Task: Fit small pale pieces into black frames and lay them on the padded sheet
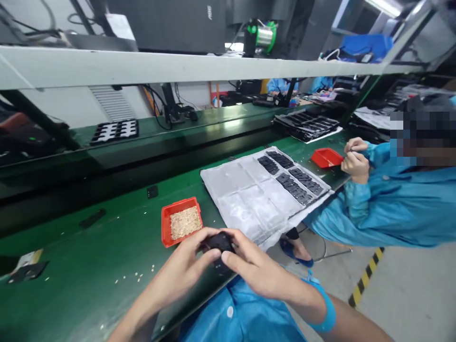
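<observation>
Between my two hands is a small black plastic part (pixel 221 241), held just above the bench's front edge. My left hand (pixel 190 260) grips its left side, thumb on the near face and fingers behind. On the other side my right hand (pixel 251 263) closes round it, its thumb tip close to the left one. Much of the part is hidden by my fingers. Just beyond my left hand sits a red bin (pixel 166 228) with many tiny tan pieces in it. Right of that lies a white-lined tray (pixel 237 183) with rows of black plastic parts (pixel 294 189) in its right-hand pockets.
Tiny tan pieces (pixel 138 274) are scattered on the green bench (pixel 89 256). Loose black parts (pixel 152 191) lie farther left. At the right a co-worker in a blue smock (pixel 392 199) works by another red bin (pixel 326 157). A white shelf edge (pixel 142 69) crosses overhead.
</observation>
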Tool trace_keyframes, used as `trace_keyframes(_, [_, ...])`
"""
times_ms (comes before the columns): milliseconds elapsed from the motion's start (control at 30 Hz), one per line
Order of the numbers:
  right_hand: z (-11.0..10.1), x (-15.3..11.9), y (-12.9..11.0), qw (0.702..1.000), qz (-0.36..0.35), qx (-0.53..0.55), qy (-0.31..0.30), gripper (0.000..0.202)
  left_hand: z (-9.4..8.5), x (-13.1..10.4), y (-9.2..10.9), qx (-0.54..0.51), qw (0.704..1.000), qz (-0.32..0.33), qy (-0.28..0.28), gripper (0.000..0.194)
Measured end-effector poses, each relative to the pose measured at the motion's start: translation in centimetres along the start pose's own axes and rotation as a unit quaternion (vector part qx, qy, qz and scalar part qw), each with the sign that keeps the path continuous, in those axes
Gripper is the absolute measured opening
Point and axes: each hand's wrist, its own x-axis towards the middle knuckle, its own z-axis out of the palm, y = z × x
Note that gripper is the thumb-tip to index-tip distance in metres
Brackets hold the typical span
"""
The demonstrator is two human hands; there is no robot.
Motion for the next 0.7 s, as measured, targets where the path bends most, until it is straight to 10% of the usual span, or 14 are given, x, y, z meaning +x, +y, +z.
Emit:
trace_keyframes(100, [-1.6, -2.3, 3.5, 0.99, 0.003, 0.091, 0.103, 0.049, 3.0, 2.9, 1.4, 0.063, 0.993, 0.029, -0.092, 0.019])
trace_keyframes(300, [-3.4, -2.7, 7.2, 0.918, 0.023, 0.314, 0.24, 0.059, 7.8, 6.5, 2.5, 0.179, 0.982, 0.024, -0.048, 0.019])
trace_keyframes(700, [-10.6, 0.5, 7.0, 0.858, 0.021, 0.44, 0.265, 0.066, 8.5, 16.7, 4.7, 0.084, 0.988, -0.033, -0.122, 0.01])
